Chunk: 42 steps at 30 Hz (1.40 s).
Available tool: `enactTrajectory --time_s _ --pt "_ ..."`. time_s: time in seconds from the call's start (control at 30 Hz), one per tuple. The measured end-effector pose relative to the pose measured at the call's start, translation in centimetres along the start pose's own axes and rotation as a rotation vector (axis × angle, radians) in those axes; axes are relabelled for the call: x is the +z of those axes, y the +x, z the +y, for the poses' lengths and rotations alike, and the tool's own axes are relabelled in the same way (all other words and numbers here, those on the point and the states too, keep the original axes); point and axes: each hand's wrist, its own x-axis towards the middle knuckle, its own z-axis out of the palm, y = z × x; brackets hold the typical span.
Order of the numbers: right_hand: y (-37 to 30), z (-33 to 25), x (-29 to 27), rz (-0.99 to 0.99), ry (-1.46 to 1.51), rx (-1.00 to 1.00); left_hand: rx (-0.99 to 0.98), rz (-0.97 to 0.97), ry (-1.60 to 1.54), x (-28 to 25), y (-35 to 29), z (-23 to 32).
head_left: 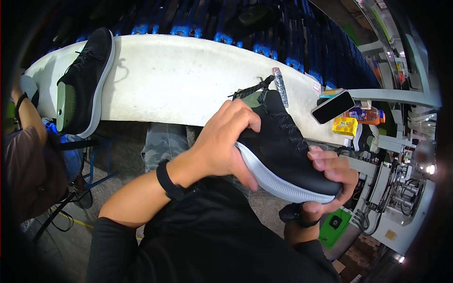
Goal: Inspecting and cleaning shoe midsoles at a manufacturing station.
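Over the near edge of the white bench (pixel 165 78), we have a black laced shoe (pixel 283 151) in both hands. Left hand (pixel 224 139) is part-closed, gripping the heel end; right hand (pixel 339 178) is curled round the toe. Second black shoe (pixel 88 87) sits at bench left.

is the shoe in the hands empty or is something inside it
Not empty: the black shoe has a green insert showing at its opening.
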Motion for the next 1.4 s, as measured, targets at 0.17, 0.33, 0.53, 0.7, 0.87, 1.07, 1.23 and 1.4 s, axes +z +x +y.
enactTrajectory --time_s 0.17,0.33,0.53,0.7,0.87,1.07,1.23,1.4 --pt "-0.1 1.9 -1.9 0.056 0.115 0.028 0.024 -0.132 0.705 -5.0 -2.6 -4.3" --pt "-1.3 8.1 -0.8 0.310 0.859 0.367 0.380 -0.177 0.625 -12.8 -0.5 2.0" --pt "4.2 10.3 7.2 -0.154 0.403 0.213 0.353 -0.275 0.730 -14.5 8.3 11.0" --pt "12.4 6.1 8.7 -0.211 0.495 0.121 0.263 -0.305 0.907 -13.2 11.5 10.8" --pt "13.5 9.2 10.2 0.002 0.506 0.072 0.213 -0.216 0.920 -11.7 11.8 8.9" --pt "13.3 11.1 11.5 0.129 0.618 0.081 0.160 -0.112 0.959 -11.2 11.8 5.9" --pt "14.2 10.6 11.0 -0.036 0.543 0.074 0.254 -0.055 0.970 -9.9 12.2 5.3" --pt "13.9 10.3 9.7 -0.085 0.717 0.209 0.307 -0.048 0.945 -8.6 12.4 6.1"
